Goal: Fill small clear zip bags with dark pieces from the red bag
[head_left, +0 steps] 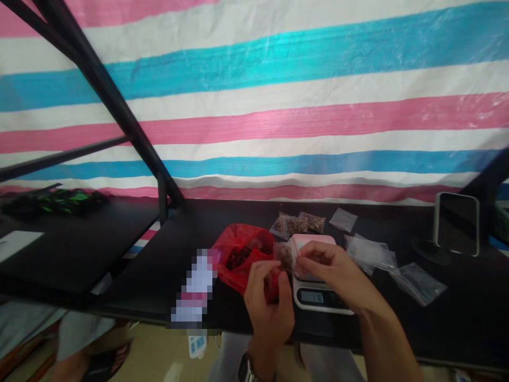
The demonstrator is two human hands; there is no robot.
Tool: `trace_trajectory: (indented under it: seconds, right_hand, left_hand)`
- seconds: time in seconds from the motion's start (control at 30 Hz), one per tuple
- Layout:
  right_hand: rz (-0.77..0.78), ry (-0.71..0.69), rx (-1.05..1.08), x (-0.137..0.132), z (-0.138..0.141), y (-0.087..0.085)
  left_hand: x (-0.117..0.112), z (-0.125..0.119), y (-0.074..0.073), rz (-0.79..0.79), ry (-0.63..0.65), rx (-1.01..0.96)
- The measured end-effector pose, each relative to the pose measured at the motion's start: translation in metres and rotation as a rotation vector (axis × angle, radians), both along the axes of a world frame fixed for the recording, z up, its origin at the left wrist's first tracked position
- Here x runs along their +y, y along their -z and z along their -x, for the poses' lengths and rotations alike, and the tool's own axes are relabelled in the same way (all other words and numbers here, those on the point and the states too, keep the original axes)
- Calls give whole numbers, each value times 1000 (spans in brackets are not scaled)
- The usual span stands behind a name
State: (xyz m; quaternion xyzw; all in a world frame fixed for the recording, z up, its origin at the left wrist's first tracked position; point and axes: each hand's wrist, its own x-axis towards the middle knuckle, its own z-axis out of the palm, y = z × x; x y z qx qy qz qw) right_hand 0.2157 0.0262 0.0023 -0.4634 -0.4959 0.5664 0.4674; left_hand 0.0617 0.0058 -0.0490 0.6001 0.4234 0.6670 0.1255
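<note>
My right hand (pixel 332 268) pinches a small clear zip bag (pixel 285 255) with brown dried bits in it, over the left edge of a digital kitchen scale (pixel 301 302). My left hand (pixel 268 302) is curled, its fingertips at the same bag's lower left edge; their exact grip is partly hidden. Behind that hand lies an open red plastic bag (pixel 234 239) holding dark dried pieces. The scale's lit display seems to read 118, the decimal point being unclear. My right hand covers part of its pink-and-white platform.
Filled zip bags (pixel 296 225) lie behind the scale. Flat clear bags (pixel 369 253) spread to its right, near a stand with a dark panel (pixel 457 225). A blurred-out strip (pixel 194 289) sits left on the black table (pixel 159 265). Black metal bars (pixel 103 79) rise at left before striped sheeting.
</note>
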Motion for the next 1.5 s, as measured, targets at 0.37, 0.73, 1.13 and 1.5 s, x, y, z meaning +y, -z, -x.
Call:
trace_trajectory:
  seconds: [0.37, 0.73, 1.13, 1.5]
  right_hand:
    - [33, -79, 8, 4, 38, -5]
    - [45, -153, 16, 1, 43, -11]
    - [-112, 252, -140, 8, 59, -12]
    - [-275, -162, -277, -1, 53, -2]
  left_hand:
    - [16, 32, -34, 512, 455, -349]
    - [12, 46, -39, 685, 602, -425]
    - [10, 47, -33, 476, 209, -43]
    - [17, 63, -36, 404, 143, -264]
